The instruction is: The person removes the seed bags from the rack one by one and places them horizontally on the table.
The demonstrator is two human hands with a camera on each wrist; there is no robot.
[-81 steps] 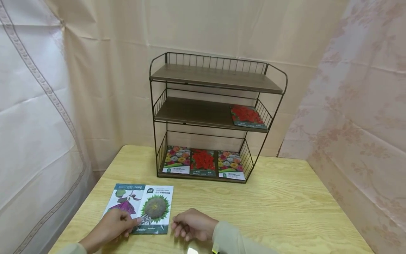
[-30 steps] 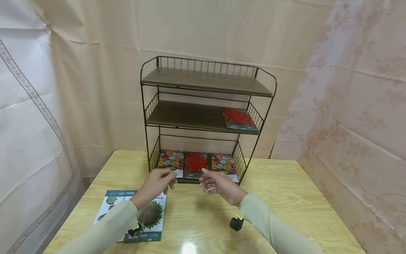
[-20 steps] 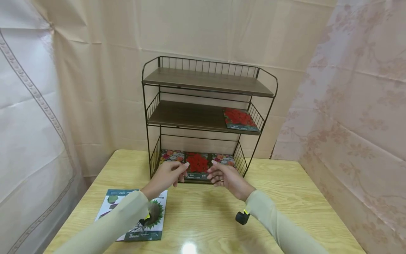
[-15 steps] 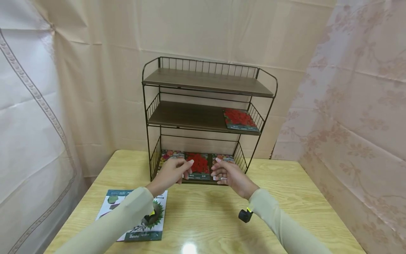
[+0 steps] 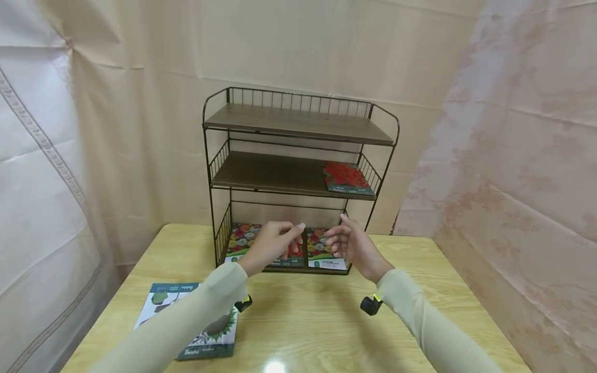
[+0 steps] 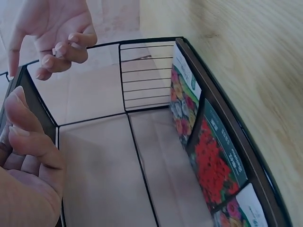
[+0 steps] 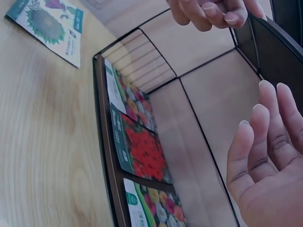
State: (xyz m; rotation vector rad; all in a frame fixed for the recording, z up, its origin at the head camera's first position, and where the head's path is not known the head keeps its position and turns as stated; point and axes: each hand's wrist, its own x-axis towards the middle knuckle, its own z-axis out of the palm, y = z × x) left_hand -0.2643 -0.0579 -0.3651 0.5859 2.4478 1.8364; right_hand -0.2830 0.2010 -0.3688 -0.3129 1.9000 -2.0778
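Both hands hover in front of the dark three-tier wire rack (image 5: 289, 178), holding nothing. My left hand (image 5: 272, 246), fingers loosely bent, overlaps the red-flower seed packet (image 5: 293, 262) in the bottom row and hides much of it. To its right, my right hand (image 5: 356, 251) has its fingers half curled and apart, near the multicoloured-flower packet (image 5: 322, 252). Another multicoloured packet (image 5: 239, 239) lies at the bottom left. On the middle shelf, at the right end, rests a red-flower packet (image 5: 346, 177). All three bottom packets show in the right wrist view, the red one (image 7: 144, 149) between the others.
At the table's front left lie a sunflower packet (image 5: 207, 352) and a purple-vegetable packet (image 5: 158, 299), partly covered by my left sleeve (image 5: 186, 321). The rack stands at the back of the wooden table (image 5: 303, 321), before a beige curtain (image 5: 298, 46).
My left hand has left the packets on the table, and both hands have risen forward to the rack. Lately they have drifted right and slightly up. The packets stay where they were.
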